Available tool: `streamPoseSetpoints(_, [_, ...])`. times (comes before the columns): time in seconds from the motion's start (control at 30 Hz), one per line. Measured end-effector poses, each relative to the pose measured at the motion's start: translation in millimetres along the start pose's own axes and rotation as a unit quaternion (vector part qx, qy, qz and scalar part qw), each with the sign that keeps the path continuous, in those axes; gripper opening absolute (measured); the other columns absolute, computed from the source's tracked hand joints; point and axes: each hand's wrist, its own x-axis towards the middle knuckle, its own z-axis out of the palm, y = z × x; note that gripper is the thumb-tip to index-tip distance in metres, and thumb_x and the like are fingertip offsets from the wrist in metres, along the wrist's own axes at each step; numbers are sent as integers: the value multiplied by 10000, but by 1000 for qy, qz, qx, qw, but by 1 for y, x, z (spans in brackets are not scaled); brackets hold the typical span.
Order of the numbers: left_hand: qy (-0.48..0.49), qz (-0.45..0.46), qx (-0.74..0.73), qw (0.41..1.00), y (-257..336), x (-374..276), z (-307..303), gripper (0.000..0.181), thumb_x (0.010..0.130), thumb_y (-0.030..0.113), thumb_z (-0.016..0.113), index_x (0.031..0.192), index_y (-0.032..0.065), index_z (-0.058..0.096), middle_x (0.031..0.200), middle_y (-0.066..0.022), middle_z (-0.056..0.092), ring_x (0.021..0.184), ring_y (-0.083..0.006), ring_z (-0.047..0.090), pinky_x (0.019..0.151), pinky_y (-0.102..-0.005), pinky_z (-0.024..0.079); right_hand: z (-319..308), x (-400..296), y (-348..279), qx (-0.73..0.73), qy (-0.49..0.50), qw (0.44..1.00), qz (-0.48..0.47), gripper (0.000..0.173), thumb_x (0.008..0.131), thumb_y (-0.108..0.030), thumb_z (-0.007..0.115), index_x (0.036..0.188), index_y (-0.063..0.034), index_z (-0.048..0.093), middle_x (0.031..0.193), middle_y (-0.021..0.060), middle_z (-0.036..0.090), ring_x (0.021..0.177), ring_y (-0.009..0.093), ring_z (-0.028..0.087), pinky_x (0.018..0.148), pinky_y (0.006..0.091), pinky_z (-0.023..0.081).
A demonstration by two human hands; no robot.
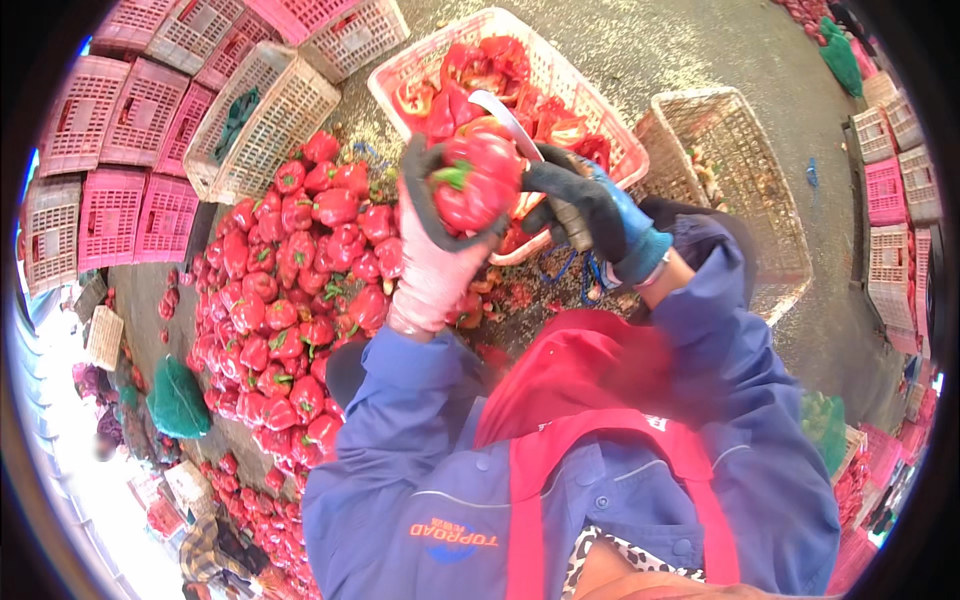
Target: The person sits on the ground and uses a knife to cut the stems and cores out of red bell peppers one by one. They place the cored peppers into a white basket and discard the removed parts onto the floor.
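My left hand [439,262], in a pink glove with dark fingers, is closed around a red bell pepper [480,184] whose green stem points left. A knife [510,124] with a curved pale blade is gripped in my right hand [600,202], gloved in blue and black. The blade lies at the pepper's far right side; whether it has entered the flesh I cannot tell. Just beyond both hands stands a pink plastic crate [592,120] holding cut red pepper pieces [457,97]. A large heap of whole red bell peppers [292,262] spreads over the floor to my left.
A dirty pale crate [757,172] with scraps stands at the right. Another pale crate [277,127] leans at the upper left, beside stacked pink crates [112,214]. Seeds litter the concrete floor [645,45]. Blue twine [592,274] and a green mesh sack [178,397] lie about.
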Motion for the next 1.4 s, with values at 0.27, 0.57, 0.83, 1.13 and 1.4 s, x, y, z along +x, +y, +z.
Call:
streamPoseSetpoints(0.27, [-150, -156, -298, 930, -23, -3, -4, 1120, 676, 22, 855, 1532, 79, 134, 1383, -109, 445, 1268, -226, 496, 1067, -381, 448, 1, 11, 50, 91, 48, 993, -60, 504, 788, -147, 697, 1253, -44, 532, 729, 13, 572, 544, 104, 542, 469, 234, 408])
streamPoseSetpoints(0.57, [-29, -104, -45, 993, -45, -9, -1, 950, 562, 147, 903, 1350, 11, 390, 1246, -150, 519, 1160, -276, 557, 969, -371, 489, 6, -14, 53, -350, 94, 893, -267, 651, 868, 35, 617, 1470, -12, 374, 763, 70, 619, 671, 125, 584, 615, 303, 472])
streamPoseSetpoints(0.83, [-17, -54, 56, 997, -30, -3, -3, 860, 569, 129, 896, 1299, 30, 451, 1182, -140, 572, 1087, -273, 596, 938, -375, 495, 22, -17, 41, -365, 82, 912, -170, 723, 855, -20, 606, 1506, -9, 290, 736, 114, 609, 632, 163, 579, 609, 344, 477])
streamPoseSetpoints(1.13, [47, -150, -252, 955, -82, -7, 31, 774, 666, 3, 859, 1313, 51, 436, 1236, -98, 535, 1096, -200, 570, 921, -318, 526, -8, 20, 90, -92, 104, 985, 105, 553, 822, -153, 631, 1343, -28, 493, 742, 74, 629, 556, 138, 558, 504, 284, 426])
streamPoseSetpoints(1.4, [32, -207, -325, 922, -103, -6, 54, 595, 771, 10, 801, 1263, 36, 468, 1187, -86, 575, 1073, -178, 595, 884, -303, 527, -42, 37, 100, -83, 174, 968, 159, 317, 799, -115, 616, 1105, -43, 578, 691, 54, 607, 466, 142, 519, 420, 301, 394])
